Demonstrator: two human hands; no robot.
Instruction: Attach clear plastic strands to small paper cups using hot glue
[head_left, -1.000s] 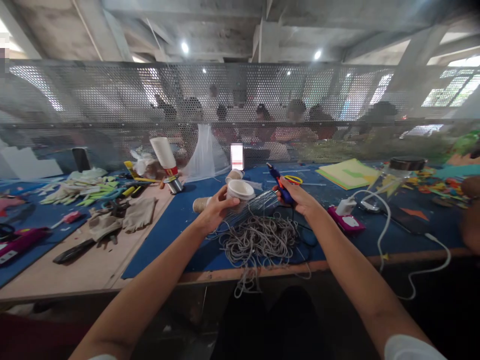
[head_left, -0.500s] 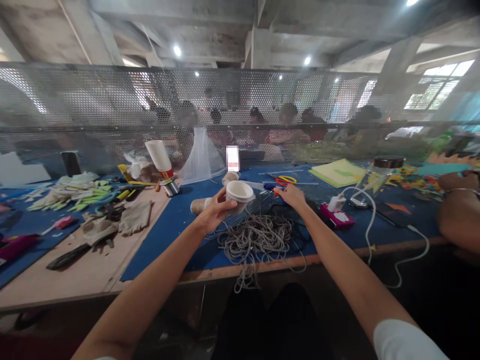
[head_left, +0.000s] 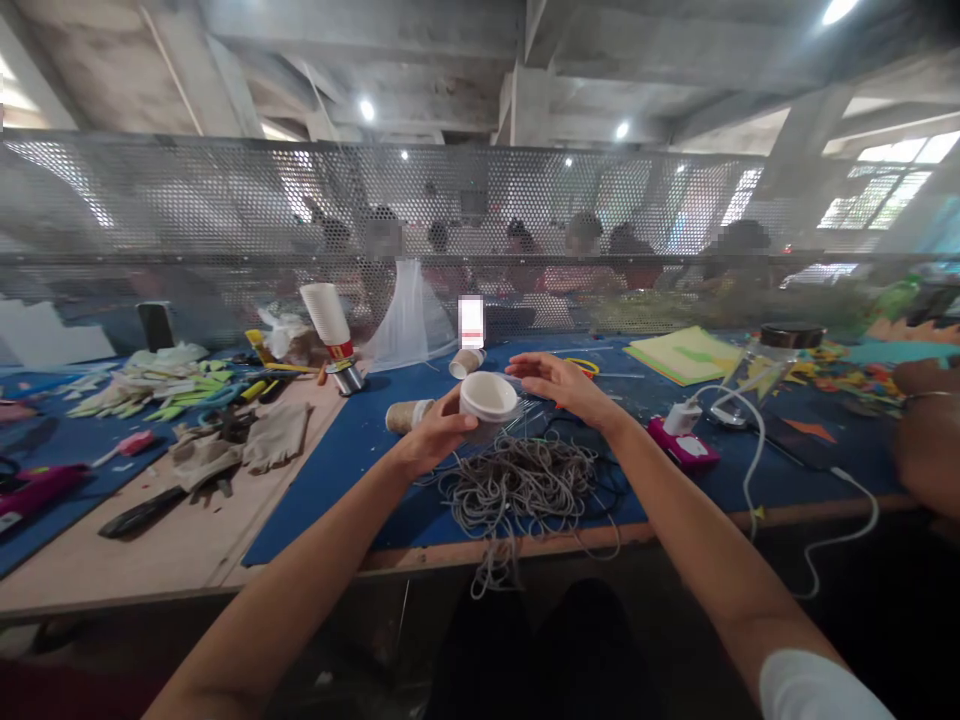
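Left hand grips a white cup, its mouth facing up, above a blue mat; the right hand is open, fingers stretched out just beside the cup. Grey cord lies heaped below, some hanging over the edge of the wooden table. Behind runs a perforated metal screen, with people, probably seated, blurred beyond it under a concrete ceiling.
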